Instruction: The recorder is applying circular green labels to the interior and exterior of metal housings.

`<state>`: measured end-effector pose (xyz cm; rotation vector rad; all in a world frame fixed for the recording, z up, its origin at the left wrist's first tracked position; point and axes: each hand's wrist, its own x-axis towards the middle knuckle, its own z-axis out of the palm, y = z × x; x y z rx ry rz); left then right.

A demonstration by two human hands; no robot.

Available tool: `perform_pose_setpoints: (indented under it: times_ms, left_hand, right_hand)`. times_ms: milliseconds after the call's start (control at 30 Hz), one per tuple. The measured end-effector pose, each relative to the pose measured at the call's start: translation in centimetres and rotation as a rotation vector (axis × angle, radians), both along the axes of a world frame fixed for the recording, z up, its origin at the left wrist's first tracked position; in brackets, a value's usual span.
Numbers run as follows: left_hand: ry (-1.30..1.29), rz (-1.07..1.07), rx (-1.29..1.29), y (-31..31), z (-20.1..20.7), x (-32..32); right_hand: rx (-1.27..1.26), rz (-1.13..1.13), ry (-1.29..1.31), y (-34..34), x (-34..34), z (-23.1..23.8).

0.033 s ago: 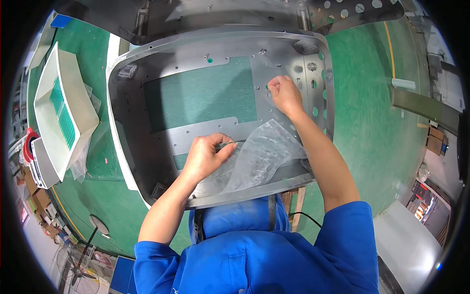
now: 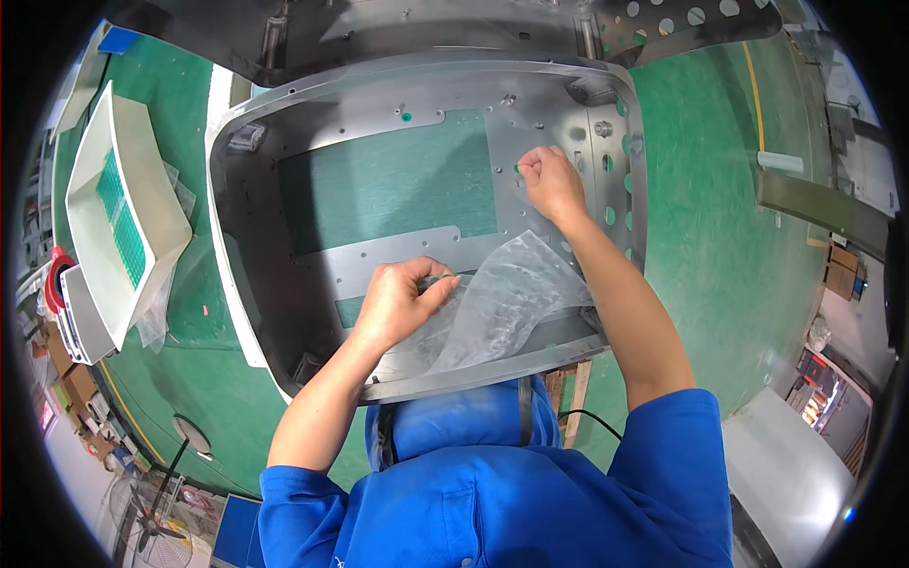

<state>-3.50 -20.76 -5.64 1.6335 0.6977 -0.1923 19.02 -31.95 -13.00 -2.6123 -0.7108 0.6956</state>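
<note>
In front of me lies a grey metal enclosure (image 2: 379,376), a deep box with a raised rim and a large rectangular cutout in its bottom panel. My left hand (image 2: 390,301) is closed over its near part, with thumb and forefinger pinched at the edge of a clear plastic bag (image 2: 511,298). The bag spreads to the right over the near wall. My right hand (image 2: 551,185) is closed in a pinch just above the panel, right of the cutout. A tiny green spot shows at its fingertips; whether that is a held part or a hole is unclear.
Behind the enclosure stands another dark metal piece (image 2: 445,24) with round holes at its right. A cream bin (image 2: 156,241) sits on the left over clear plastic sheeting. The floor (image 2: 720,237) is green. Below left is a fan (image 2: 151,525); cardboard boxes (image 2: 841,275) lie far right.
</note>
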Motion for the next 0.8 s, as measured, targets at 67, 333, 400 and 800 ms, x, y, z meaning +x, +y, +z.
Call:
perform_pose_setpoints:
  times_ms: [67,333,400,800]
  left_hand:
    - [-0.003,-0.011,0.027,0.1,0.1,0.0]
    - [0.055,-0.028,-0.027,0.3,0.4,0.3]
    - [0.069,-0.027,-0.03,0.4,0.4,0.3]
    - [-0.224,0.13,0.268,1.2,4.6,-1.4]
  right_hand:
    - [0.022,-0.034,0.029,0.0,0.0,0.0]
    - [0.166,-0.152,0.172,-0.4,0.6,0.1]
    - [0.147,-0.13,0.144,0.0,1.1,0.3]
    - [0.422,0.7,0.623,2.3,-6.7,12.9]
